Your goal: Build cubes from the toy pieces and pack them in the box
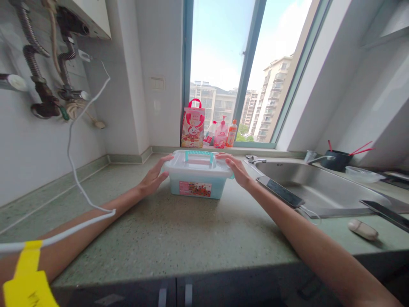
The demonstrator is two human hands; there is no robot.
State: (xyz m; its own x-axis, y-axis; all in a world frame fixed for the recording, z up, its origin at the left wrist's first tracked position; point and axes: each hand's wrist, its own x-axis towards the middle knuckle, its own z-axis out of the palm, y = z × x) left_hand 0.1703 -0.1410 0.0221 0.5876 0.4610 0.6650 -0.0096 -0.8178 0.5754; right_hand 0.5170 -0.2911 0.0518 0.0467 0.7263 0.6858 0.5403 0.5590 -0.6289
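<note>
A small pale blue plastic box (197, 184) with a translucent white lid and a teal handle stands on the speckled green counter (179, 230). My left hand (154, 177) rests against the box's left end, fingers stretched along the lid's edge. My right hand (235, 169) lies on the lid's right end, fingers flat and pointing left toward the handle. Both arms reach far forward. Neither hand is wrapped round anything.
A steel sink (316, 189) lies to the right, with a phone (281, 192) on its near rim and a white oblong object (362, 229) beside it. A pink bag (193, 128) and bottles (223, 134) stand on the windowsill. A white cable (79, 170) hangs at left.
</note>
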